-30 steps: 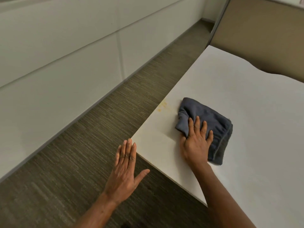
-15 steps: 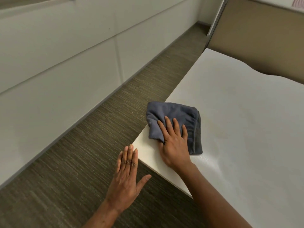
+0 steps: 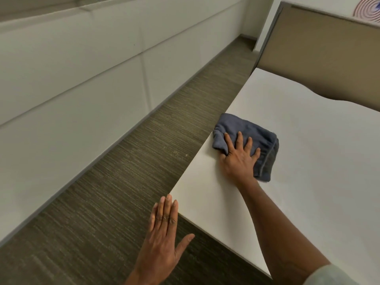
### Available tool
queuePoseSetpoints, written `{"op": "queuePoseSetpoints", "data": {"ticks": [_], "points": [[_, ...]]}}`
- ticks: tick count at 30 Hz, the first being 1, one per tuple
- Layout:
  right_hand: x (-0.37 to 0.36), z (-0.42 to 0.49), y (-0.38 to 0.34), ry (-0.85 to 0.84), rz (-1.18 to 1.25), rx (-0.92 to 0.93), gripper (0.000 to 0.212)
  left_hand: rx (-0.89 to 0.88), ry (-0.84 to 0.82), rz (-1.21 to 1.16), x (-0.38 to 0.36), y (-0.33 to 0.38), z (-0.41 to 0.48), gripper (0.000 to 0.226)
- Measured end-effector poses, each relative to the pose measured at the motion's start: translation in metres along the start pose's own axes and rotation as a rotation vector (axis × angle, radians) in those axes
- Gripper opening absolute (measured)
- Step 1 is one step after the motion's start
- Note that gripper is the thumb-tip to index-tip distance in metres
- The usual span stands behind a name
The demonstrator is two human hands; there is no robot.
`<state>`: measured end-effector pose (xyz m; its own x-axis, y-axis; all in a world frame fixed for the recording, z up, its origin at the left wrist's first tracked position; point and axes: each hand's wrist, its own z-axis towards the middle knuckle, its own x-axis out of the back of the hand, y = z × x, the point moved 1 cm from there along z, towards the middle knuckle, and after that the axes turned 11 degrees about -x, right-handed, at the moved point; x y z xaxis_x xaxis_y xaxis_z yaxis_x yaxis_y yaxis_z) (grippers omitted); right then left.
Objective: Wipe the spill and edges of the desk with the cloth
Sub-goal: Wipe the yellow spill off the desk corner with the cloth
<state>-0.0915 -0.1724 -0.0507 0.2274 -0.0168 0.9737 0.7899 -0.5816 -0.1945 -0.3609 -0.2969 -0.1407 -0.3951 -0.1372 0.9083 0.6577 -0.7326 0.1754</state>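
A folded grey-blue cloth [image 3: 253, 131] lies on the white desk [image 3: 320, 161] close to its left edge. My right hand [image 3: 239, 159] presses flat on the cloth, fingers spread over its near half. My left hand [image 3: 164, 233] hovers flat and empty just off the desk's near left corner, fingers together, thumb out. No yellowish spill shows on the desk; the spot where it was is under or beside the cloth.
A strip of brown carpet [image 3: 127, 198] runs along the desk's left side, bounded by a white panelled wall [image 3: 72, 95]. A tan partition [image 3: 320, 54] stands behind the desk's far edge.
My right hand slid the cloth left over the yellowish stain to the desk's edge, then forward along the edge. The stain no longer shows. My left hand stayed near the corner.
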Motion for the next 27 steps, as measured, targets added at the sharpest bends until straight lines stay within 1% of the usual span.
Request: {"op": "queuePoseSetpoints", "data": {"ticks": [3, 7, 13, 17, 27], "points": [[-0.001, 0.008, -0.011, -0.015, -0.011, 0.052, 0.062, -0.010, 0.005, -0.012, -0.001, -0.001, -0.001, 0.094], [-0.005, 0.005, -0.023, -0.037, -0.064, 0.186, 0.061, 0.011, -0.007, -0.009, -0.002, 0.000, -0.001, 0.095], [-0.019, -0.036, -0.040, -0.038, -0.084, 0.383, 0.060, 0.043, -0.073, -0.037, 0.003, 0.001, -0.001, 0.096], [-0.025, -0.067, -0.042, -0.036, -0.064, 0.448, 0.062, 0.075, -0.088, -0.089, 0.013, 0.005, 0.003, 0.098], [-0.033, -0.121, -0.027, -0.033, -0.041, 0.543, 0.062, 0.148, -0.039, -0.274, 0.024, 0.015, 0.003, 0.103]]}}
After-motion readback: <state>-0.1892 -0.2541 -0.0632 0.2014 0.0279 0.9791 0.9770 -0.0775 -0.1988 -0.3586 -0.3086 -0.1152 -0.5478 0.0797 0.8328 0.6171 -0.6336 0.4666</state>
